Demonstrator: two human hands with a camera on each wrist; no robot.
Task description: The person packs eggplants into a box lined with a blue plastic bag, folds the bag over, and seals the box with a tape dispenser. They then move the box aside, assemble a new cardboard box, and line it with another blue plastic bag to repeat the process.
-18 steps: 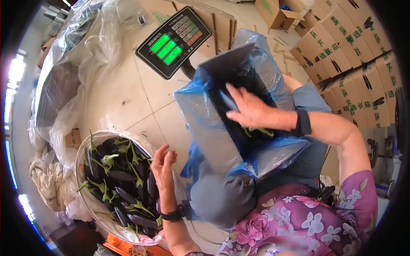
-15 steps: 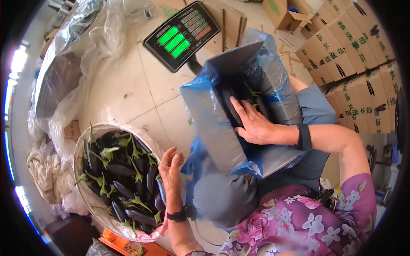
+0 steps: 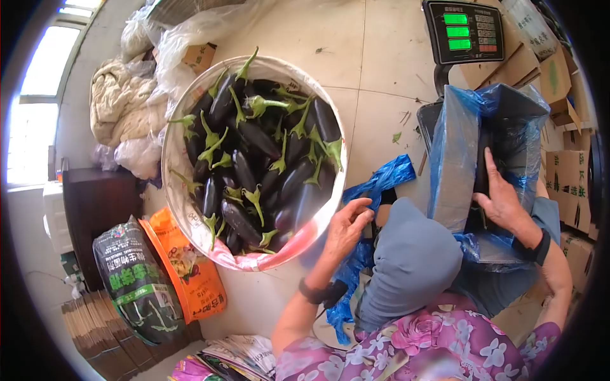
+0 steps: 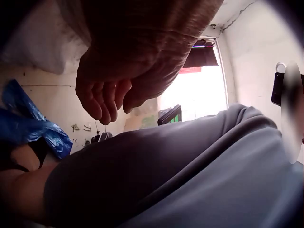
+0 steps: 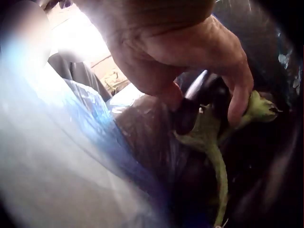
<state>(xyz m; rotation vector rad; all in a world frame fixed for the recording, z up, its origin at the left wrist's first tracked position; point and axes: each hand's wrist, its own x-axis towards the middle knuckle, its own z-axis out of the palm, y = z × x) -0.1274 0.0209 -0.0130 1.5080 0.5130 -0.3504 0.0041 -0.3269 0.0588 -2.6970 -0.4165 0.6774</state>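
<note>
My right hand (image 3: 505, 200) reaches down into a box lined with blue plastic film (image 3: 448, 178). Its fingers are fairly straight and rest on a dark purple eggplant (image 3: 483, 174). In the right wrist view, fingertips touch down beside the green eggplant stems (image 5: 216, 156); part of the eggplants lies in shadow. My left hand (image 3: 346, 228) hangs with loosely bent fingers and holds nothing, just right of a round white tub (image 3: 181, 120) heaped with eggplants (image 3: 260, 136). The left wrist view also shows this hand (image 4: 123, 71) holding nothing, above a grey trouser leg (image 4: 190, 161).
A scale display (image 3: 467, 32) with green digits stands behind the box. Blue film (image 3: 384, 178) trails onto the floor beside the knee (image 3: 406, 254). Orange (image 3: 190, 267) and dark green (image 3: 136, 279) printed bags lie left of the tub, near flattened cardboard (image 3: 105, 336).
The head view has swung left, bringing the tub towards the middle and the box to the right. My right hand has come down onto the eggplants in the box; my left stays free beside the tub.
</note>
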